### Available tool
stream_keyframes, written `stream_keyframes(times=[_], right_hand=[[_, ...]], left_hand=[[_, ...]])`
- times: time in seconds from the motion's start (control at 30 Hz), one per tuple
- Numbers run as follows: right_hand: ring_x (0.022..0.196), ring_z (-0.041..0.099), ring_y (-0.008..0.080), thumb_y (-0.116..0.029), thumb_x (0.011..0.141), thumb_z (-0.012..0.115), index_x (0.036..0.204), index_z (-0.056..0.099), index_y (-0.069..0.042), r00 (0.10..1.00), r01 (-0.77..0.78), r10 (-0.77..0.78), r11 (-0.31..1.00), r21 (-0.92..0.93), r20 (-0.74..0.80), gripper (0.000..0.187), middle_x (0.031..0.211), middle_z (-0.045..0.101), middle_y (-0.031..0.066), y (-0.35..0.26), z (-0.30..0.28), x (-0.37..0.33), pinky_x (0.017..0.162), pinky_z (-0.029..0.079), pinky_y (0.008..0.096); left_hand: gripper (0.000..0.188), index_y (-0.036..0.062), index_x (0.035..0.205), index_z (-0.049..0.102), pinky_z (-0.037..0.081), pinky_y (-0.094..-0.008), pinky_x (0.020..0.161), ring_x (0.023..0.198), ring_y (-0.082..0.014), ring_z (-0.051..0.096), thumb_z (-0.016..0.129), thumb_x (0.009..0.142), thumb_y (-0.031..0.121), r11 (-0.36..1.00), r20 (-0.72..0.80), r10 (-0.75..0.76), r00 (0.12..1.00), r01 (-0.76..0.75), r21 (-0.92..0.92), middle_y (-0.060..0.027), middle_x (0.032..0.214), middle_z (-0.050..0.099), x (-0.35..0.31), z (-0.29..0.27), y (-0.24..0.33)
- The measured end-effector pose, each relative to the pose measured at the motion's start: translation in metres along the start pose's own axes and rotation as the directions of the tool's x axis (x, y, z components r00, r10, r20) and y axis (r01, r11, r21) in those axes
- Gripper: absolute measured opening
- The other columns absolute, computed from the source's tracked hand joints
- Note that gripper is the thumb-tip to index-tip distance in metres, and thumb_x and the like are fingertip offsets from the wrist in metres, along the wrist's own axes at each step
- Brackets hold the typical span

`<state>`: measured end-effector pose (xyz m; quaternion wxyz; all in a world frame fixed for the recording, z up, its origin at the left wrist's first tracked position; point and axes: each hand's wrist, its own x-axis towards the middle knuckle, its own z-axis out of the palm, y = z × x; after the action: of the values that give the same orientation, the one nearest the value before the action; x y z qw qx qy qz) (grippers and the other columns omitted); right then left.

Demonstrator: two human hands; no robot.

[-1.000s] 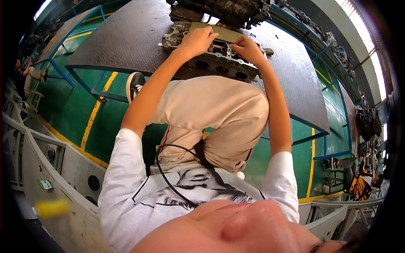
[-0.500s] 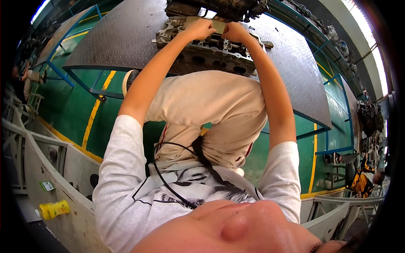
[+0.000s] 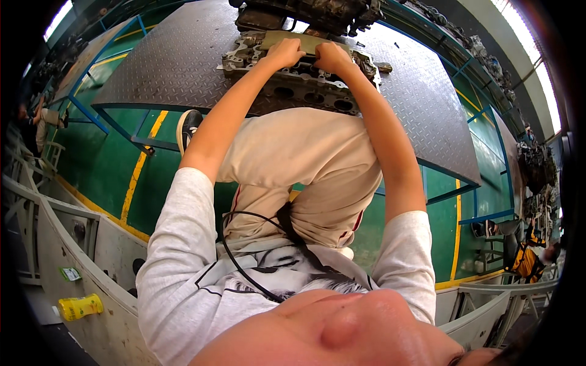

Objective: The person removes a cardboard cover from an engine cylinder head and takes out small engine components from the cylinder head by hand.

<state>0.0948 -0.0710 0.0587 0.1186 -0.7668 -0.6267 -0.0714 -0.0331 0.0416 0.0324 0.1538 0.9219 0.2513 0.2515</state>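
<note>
A metal engine cylinder head, with a row of round ports on its near side, lies on the table in front of my knees. A flat tan strip lies across its far part, just beyond my hands. My left hand is curled over the middle of the cylinder head, fingers closed. To its right, my right hand is also closed, its fingertips turned down toward the parts inside. A small gap separates the two hands. What the fingers grip, if anything, is hidden.
The cylinder head rests on a steel tread-plate table with a blue frame. A dark engine assembly stands right behind it. A yellow bottle is on the pale ledge at lower left. Another person sits at far right.
Both hands have drawn slightly toward me over the cylinder head, off the tan strip, of which more now shows. The view has shifted a little.
</note>
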Motion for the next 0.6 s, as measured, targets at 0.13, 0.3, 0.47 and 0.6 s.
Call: stream_keyframes(times=[0.13, 0.3, 0.47, 0.6], right_hand=[[0.087, 0.062, 0.0338, -0.009, 0.068, 0.063, 0.082, 0.066, -0.005, 0.999, -0.003, -0.003, 0.991, -0.132, -0.045, 0.015, 0.088, 0.065, 0.0172, -0.011, 0.000, -0.003, 0.073, 0.051, 0.0399], [0.083, 0.062, 0.0360, -0.006, 0.068, 0.061, 0.079, 0.065, -0.003, 0.998, 0.032, -0.038, 0.991, -0.128, -0.041, 0.012, 0.085, 0.064, 0.0190, -0.021, -0.004, -0.007, 0.071, 0.050, 0.0425], [0.082, 0.062, 0.0354, -0.005, 0.068, 0.060, 0.078, 0.065, -0.002, 0.997, 0.030, -0.037, 0.993, -0.117, -0.060, 0.012, 0.084, 0.064, 0.0194, -0.018, -0.004, -0.010, 0.070, 0.050, 0.0418], [0.082, 0.063, 0.0351, -0.005, 0.068, 0.061, 0.079, 0.066, -0.002, 0.999, 0.037, -0.040, 0.987, -0.156, -0.014, 0.012, 0.084, 0.064, 0.0187, -0.029, -0.005, -0.010, 0.070, 0.051, 0.0407]], left_hand=[[0.026, 0.0022, 0.083, 0.057, 0.045, -0.0414, 0.067, 0.079, -0.0335, 0.060, 0.064, 0.081, 0.028, 0.995, 0.031, 0.035, 0.999, -0.038, 0.090, -0.0168, 0.082, 0.063, -0.003, -0.004, 0.007], [0.026, 0.0029, 0.083, 0.062, 0.048, -0.0418, 0.071, 0.086, -0.0337, 0.061, 0.065, 0.081, 0.029, 0.994, 0.061, -0.022, 0.998, 0.015, 0.112, -0.0166, 0.086, 0.065, -0.007, -0.011, 0.013], [0.023, 0.0034, 0.081, 0.059, 0.046, -0.0409, 0.068, 0.081, -0.0330, 0.060, 0.067, 0.077, 0.025, 0.992, 0.068, 0.005, 0.998, -0.013, 0.127, -0.0160, 0.083, 0.063, -0.010, -0.015, 0.018], [0.023, 0.0034, 0.081, 0.060, 0.046, -0.0411, 0.069, 0.082, -0.0335, 0.060, 0.067, 0.076, 0.024, 0.992, 0.020, 0.043, 0.999, -0.045, 0.116, -0.0163, 0.083, 0.063, -0.012, -0.013, 0.006]])
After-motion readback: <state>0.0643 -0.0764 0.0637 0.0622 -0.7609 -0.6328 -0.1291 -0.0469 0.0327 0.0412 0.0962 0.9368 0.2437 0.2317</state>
